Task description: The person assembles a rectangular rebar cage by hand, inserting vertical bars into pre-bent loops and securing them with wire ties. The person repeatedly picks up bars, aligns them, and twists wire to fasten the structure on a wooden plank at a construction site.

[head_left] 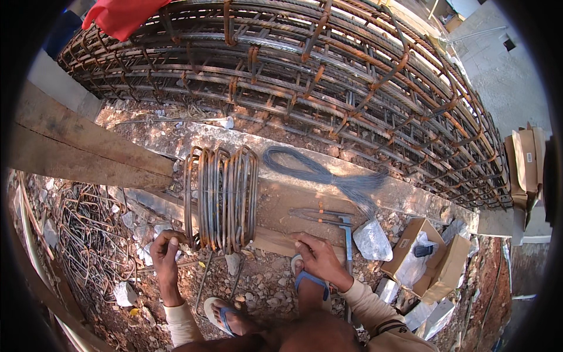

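Note:
A row of rusty bent-steel stirrups (221,196) stands upright and close together on a wooden plank. Beside its near left corner is my left hand (166,256), thumb and fingers curled together in a pinch; whatever may be between them is too small to make out. My right hand (318,258) hovers at the plank's near edge, above my sandalled foot, index finger stretched out and nothing visible in it. Just beyond it, a pair of pincers (319,216) with long handles lies on the plank (275,202). A looped bundle of thin tie wire (305,167) rests behind the pincers.
A long rebar cage (293,76) spans the far side. Scattered bent steel pieces (91,240) lie at left below a thick timber (88,141). To the right are a blue metal bar (348,243), a pale stone block (373,240) and an open cardboard box (413,252). Rubble covers the ground.

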The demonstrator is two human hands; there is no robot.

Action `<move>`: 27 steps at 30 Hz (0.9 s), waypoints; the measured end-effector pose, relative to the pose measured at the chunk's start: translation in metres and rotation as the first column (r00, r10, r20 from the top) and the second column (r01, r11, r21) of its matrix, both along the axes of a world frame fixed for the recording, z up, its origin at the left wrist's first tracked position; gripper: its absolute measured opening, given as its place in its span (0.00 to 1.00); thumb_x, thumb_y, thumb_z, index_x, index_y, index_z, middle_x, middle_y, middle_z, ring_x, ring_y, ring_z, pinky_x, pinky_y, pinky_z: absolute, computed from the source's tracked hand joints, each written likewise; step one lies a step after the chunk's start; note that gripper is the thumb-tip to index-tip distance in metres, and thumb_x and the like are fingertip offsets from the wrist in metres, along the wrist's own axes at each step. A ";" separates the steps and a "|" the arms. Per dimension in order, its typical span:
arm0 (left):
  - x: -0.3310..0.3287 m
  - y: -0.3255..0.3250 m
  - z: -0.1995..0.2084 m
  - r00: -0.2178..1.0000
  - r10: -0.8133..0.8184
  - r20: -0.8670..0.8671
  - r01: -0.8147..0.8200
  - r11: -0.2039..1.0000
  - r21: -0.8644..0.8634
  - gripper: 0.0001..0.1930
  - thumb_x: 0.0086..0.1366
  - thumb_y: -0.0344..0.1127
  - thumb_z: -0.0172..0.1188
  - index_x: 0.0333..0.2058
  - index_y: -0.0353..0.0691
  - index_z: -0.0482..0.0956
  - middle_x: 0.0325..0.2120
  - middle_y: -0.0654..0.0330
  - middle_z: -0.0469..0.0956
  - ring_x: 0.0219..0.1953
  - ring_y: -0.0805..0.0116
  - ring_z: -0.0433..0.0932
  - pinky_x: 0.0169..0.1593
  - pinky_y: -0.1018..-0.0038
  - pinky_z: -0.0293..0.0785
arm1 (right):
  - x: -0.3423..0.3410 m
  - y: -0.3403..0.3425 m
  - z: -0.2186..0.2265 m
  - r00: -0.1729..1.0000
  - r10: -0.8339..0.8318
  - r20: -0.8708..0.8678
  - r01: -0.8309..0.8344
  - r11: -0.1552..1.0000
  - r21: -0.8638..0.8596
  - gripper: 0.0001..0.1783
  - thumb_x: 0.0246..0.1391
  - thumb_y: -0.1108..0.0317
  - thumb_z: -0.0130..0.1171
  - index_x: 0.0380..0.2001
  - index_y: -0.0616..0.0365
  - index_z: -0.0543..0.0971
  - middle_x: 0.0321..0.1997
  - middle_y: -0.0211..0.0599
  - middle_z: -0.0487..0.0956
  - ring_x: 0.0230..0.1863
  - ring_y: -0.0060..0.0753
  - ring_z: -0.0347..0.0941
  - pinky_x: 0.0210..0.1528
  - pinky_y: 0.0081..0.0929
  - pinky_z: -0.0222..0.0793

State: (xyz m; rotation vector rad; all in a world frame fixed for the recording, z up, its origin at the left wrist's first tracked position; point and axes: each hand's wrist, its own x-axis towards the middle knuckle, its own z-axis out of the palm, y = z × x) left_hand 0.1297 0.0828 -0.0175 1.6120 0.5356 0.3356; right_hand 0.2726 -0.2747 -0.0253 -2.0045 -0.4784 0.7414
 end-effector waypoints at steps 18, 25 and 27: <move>-0.017 -0.067 0.052 0.844 0.341 0.413 -0.190 0.912 -0.364 0.20 0.81 0.50 0.42 0.30 0.45 0.63 0.14 0.72 0.54 0.13 0.82 0.49 0.19 0.79 0.48 | -0.018 -0.093 0.023 0.811 0.389 0.436 -0.298 0.917 -0.264 0.08 0.62 0.65 0.61 0.38 0.57 0.83 0.33 0.40 0.82 0.40 0.48 0.79 0.65 0.46 0.62; -0.059 -0.019 0.072 0.734 0.549 0.401 -0.378 0.820 -0.430 0.16 0.83 0.44 0.36 0.36 0.47 0.65 0.16 0.73 0.54 0.13 0.86 0.48 0.15 0.85 0.49 | -0.009 -0.101 0.019 0.805 0.020 0.593 0.241 0.902 -0.358 0.11 0.68 0.68 0.49 0.39 0.66 0.76 0.46 0.55 0.71 0.47 0.58 0.69 0.54 0.51 0.64; -0.056 -0.025 0.064 0.840 0.491 0.232 -0.366 0.827 -0.427 0.14 0.81 0.47 0.44 0.37 0.47 0.69 0.15 0.75 0.56 0.12 0.86 0.48 0.13 0.83 0.47 | -0.012 -0.090 0.022 0.858 -0.130 0.497 0.340 0.869 -0.359 0.13 0.68 0.65 0.48 0.39 0.64 0.77 0.45 0.54 0.72 0.46 0.60 0.70 0.52 0.51 0.67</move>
